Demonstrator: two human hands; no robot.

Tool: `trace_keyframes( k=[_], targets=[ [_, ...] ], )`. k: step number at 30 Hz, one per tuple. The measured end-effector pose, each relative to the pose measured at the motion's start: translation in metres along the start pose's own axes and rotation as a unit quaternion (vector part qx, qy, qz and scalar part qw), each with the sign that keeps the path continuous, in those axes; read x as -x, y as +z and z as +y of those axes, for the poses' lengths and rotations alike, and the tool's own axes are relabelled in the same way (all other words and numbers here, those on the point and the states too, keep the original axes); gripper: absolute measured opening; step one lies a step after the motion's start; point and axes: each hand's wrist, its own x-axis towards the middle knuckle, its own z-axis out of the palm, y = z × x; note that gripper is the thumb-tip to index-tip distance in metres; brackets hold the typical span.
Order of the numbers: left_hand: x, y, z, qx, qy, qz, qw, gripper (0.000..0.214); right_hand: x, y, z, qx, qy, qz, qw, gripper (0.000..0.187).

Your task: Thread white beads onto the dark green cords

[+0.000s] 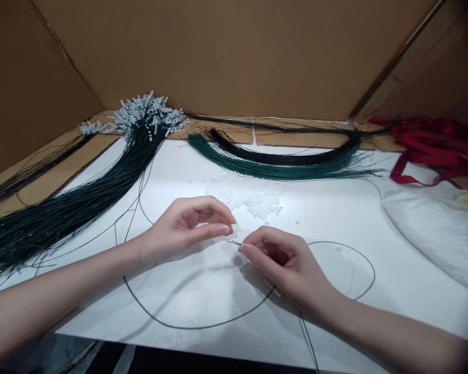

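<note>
Between the thumb and fingers of my right hand (283, 254) a thin dark cord (203, 328) is pinched, its tips poking out to the left. The rest of that cord curves in wide loops over the white work surface and hangs past the front edge. My left hand (195, 223) is just left of the cord tips, thumb and fingertips brought together; whatever lies between them is too small or hidden to make out. Just behind both hands spreads a heap of small whitish translucent beads (257, 197), with a few loose ones nearby.
At left lies a thick bundle of dark green cords (81, 192) with white beaded ends (148, 114). Behind the beads rest green cords (265, 169) and black cords (273, 157). Red ribbon (432, 150) and a clear plastic bag (432, 223) lie right. Cardboard walls (234, 57) enclose the back and sides.
</note>
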Motion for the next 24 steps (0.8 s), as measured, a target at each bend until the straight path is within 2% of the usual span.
trace_keyframes(
  k=[17, 24],
  targets=[
    [0.0006, 0.0054, -0.0056, 0.102, -0.06, -0.014, 0.993, 0.002, -0.0002, 0.0, 0.0004, 0.003, -0.007, 0.021, 1.0, 0.019],
    [-0.0001, 0.0058, -0.006, 0.091, -0.06, -0.018, 0.994, 0.002, -0.0001, -0.0003, 0.0011, 0.01, -0.017, 0.03, 0.999, 0.02]
  ],
)
